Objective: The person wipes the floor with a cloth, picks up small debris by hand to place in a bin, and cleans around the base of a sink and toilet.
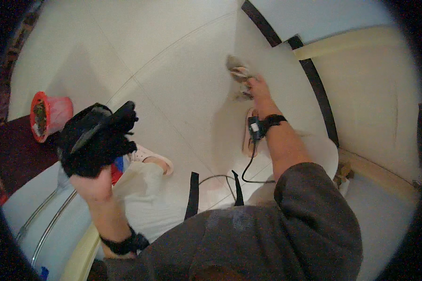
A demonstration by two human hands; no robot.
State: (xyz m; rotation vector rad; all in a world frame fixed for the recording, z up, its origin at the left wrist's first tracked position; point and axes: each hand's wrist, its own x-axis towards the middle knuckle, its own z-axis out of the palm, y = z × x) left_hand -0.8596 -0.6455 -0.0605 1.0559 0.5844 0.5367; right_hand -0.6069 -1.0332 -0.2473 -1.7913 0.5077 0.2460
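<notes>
My left hand [93, 186] is raised at the left and grips a bulky black bundle [96, 144]. It looks like soft dark fabric, but its exact kind cannot be told. Lower down and further right, my right hand [261, 90] holds a crumpled beige and brown item [238, 73] over the pale tiled floor. Blur hides what that item is. Its lower folds hang beside my fingers, close to the floor. A strapped device [256, 128] with a cable sits on my right wrist, and a black band [125, 242] circles the left.
A red-rimmed pink bin [60, 109] with contents stands beyond the black bundle, near a dark red mat [12, 147]. Light blue cabinet fronts with chrome handles [54, 221] are at lower left. Pale clogs [158, 159] are on my feet. Dark skirting [320, 95] lines the right wall.
</notes>
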